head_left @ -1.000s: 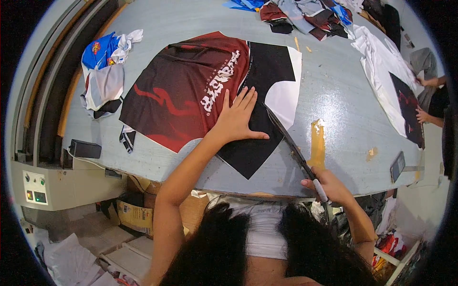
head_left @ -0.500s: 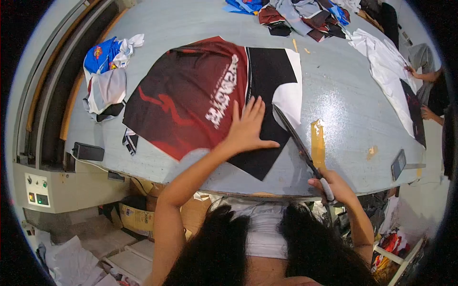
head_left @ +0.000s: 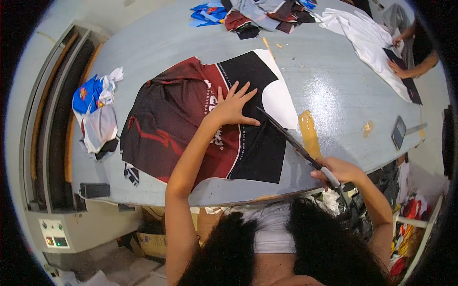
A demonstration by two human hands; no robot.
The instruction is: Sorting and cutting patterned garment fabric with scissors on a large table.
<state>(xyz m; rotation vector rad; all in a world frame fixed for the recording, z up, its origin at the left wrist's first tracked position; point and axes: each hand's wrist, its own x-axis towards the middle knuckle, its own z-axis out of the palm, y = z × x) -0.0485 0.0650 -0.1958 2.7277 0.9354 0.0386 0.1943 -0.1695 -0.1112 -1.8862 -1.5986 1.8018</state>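
Note:
A dark red and black printed fabric piece [head_left: 160, 105] with pale lettering lies on the grey table [head_left: 334, 62]. Its black panel [head_left: 262, 152] is on the right, bordered at the upper right by a white margin [head_left: 282, 102]. My left hand [head_left: 234, 108] rests on the fabric with its fingers spread, where the red meets the black. At the table's near side, my right hand [head_left: 338, 170] grips the handles of long dark scissors [head_left: 296, 146]. Their blades point up and left, with the tips over the black panel; I cannot tell whether they touch it.
Blue, white and grey cloth scraps [head_left: 98, 117] lie at the left, near a black box [head_left: 94, 190]. A cloth pile [head_left: 260, 16] sits at the far edge. A phone [head_left: 399, 132] is at the right. Another person's hands [head_left: 400, 70] work on white cloth [head_left: 355, 35].
The fabric has turned and its red part is more creased. My left hand has shifted left with it. The scissors' tips have moved from the white margin's edge to over the black panel.

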